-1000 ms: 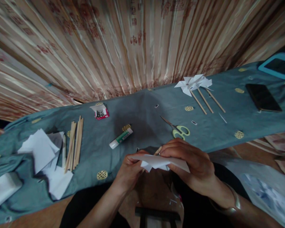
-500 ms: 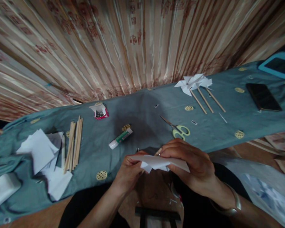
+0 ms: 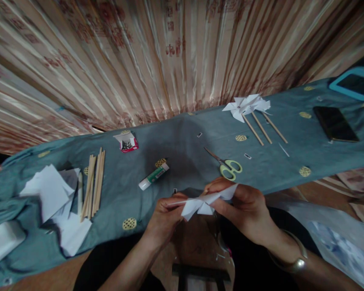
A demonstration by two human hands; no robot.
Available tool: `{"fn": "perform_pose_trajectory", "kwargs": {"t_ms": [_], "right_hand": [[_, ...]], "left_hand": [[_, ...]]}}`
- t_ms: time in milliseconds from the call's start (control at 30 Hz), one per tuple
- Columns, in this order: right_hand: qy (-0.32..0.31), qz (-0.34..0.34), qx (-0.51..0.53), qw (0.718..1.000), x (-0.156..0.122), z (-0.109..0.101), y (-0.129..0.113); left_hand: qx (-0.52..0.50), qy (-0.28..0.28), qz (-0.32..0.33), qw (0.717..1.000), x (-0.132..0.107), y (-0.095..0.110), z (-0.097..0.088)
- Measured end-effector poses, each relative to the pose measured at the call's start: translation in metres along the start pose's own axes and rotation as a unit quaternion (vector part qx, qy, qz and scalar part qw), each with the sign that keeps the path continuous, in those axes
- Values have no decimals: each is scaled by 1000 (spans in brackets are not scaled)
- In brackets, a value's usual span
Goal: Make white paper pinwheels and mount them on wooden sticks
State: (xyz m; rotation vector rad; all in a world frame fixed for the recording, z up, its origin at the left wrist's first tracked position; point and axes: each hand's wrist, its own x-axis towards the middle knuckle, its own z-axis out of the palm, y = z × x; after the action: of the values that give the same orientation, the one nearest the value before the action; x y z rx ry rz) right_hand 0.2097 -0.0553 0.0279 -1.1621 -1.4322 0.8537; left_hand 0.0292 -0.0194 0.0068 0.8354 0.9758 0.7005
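At lower centre, the folded piece of thin white paper [image 3: 197, 207] is suspended in front of the table's near edge, above the floor. The left hand [image 3: 166, 212] pinches its left end between thumb and fingers; the right hand [image 3: 244, 204] pinches its right side, thumb toward the viewer. Anything behind the paper is hidden.

Caution: unequal pull between the two hands could tear the paper or spread its folds. Excess thumb pressure could crease the flaps in the wrong place. If both pinches loosen, the paper could fall to the floor, as no table surface lies beneath it.

Just beyond the right fingers, the metal scissors with pale green handles [image 3: 230, 169] lie right of centre; a forward sweep of that hand could strike them. The green-and-white cylindrical glue stick [image 3: 154, 177] lies left of centre and could roll if bumped. At left, the bundle of pale wooden sticks [image 3: 94, 184] lies beside loose white paper sheets [image 3: 53, 194].

Farther back, the small red-and-white cardboard box of metal pieces [image 3: 129, 144] stands with its lid raised; tipping it could scatter the contents. At upper right rest white paper pinwheels on wooden sticks [image 3: 247, 107].
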Motion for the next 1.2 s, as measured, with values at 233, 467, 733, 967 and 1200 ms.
{"fn": "perform_pose_trajectory", "kwargs": {"t_ms": [233, 467, 733, 967, 1200], "right_hand": [[-20, -39, -13, 999, 2, 0, -2], [-42, -123, -65, 989, 3, -3, -9], [-63, -140, -85, 985, 4, -8, -13], [-58, -155, -96, 982, 2, -10, -12], [-60, -162, -94, 980, 2, -11, -12]], "left_hand": [[2, -2, 10, 1000, -1, -5, -6], [5, -20, 58, 998, -3, -9, -15], [13, -39, 47, 998, -2, -8, -18], [11, -31, 57, 998, -2, -10, -18], [16, -31, 65, 997, -2, -9, -18]]}}
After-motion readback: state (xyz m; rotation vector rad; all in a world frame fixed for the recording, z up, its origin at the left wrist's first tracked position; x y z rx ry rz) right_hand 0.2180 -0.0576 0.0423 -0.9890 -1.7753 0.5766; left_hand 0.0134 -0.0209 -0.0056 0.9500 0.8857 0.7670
